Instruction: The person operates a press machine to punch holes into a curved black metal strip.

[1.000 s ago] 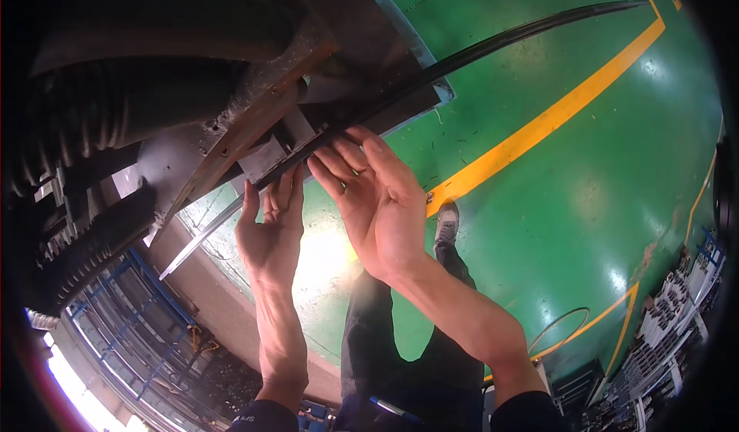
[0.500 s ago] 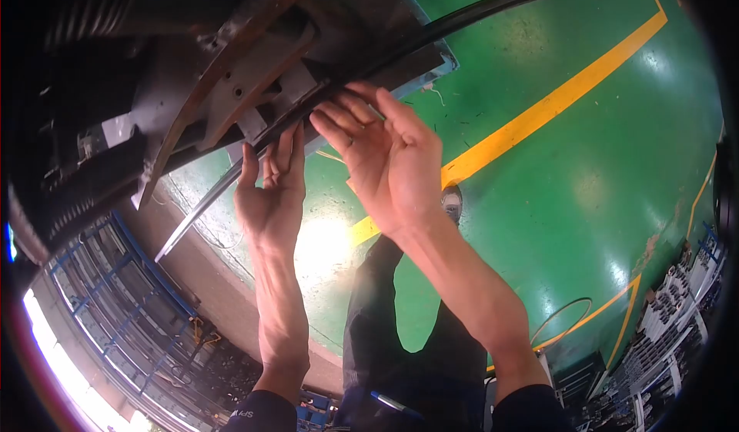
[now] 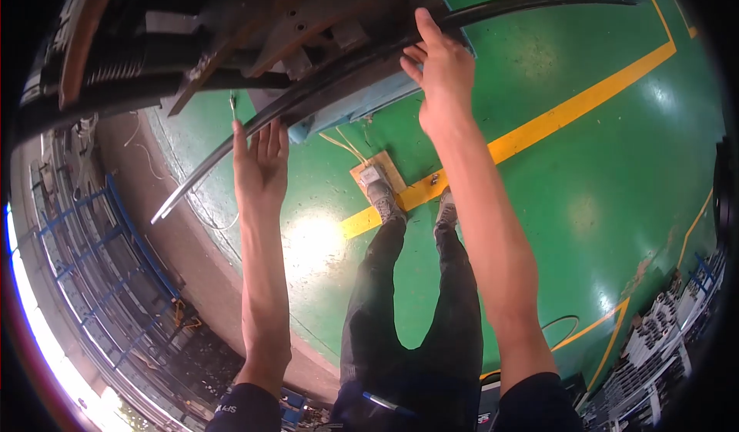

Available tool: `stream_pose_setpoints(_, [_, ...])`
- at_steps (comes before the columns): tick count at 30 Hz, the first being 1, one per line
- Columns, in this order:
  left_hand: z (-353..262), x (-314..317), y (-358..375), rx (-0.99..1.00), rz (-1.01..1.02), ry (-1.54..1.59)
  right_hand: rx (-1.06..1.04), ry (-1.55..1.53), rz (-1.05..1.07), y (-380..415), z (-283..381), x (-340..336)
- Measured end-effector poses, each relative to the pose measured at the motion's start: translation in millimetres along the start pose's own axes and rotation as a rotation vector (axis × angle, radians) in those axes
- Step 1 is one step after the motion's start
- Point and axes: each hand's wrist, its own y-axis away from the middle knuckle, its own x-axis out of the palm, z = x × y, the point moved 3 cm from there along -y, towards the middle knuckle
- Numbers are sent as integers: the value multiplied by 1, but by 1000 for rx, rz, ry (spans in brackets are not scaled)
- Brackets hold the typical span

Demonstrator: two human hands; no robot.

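Observation:
A long, curved dark strip [image 3: 346,66] runs from the lower left to the upper right, across the front of a dark machine. My left hand [image 3: 262,159] supports its left part from below, thumb in front and fingertips behind the strip. Farther right, my right hand [image 3: 446,70] is at the strip with the thumb pointing up and the fingers curled towards it. The shiny left end of the strip sticks out past my left hand, and its right end reaches over the green floor.
The dark machine [image 3: 308,16] with metal brackets fills the upper left. A foot pedal [image 3: 372,175] on a wooden board lies by my shoes. Racks of long metal parts [image 3: 100,263] stand at the left, and more metal parts [image 3: 654,332] at the lower right.
My right hand has moved right and up along the strip, away from my left hand. The strip now sits a little farther from the brackets, and the pedal has come into view.

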Motion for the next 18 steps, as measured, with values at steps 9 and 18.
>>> stream_pose_setpoints(9, [31, -25, 68, 158, 240, 11, -130, -224, 244, 48, 15, -54])
stream_pose_setpoints(18, [69, -19, 129, 56, 636, 234, -17, -190, 601, 114, 43, -115])
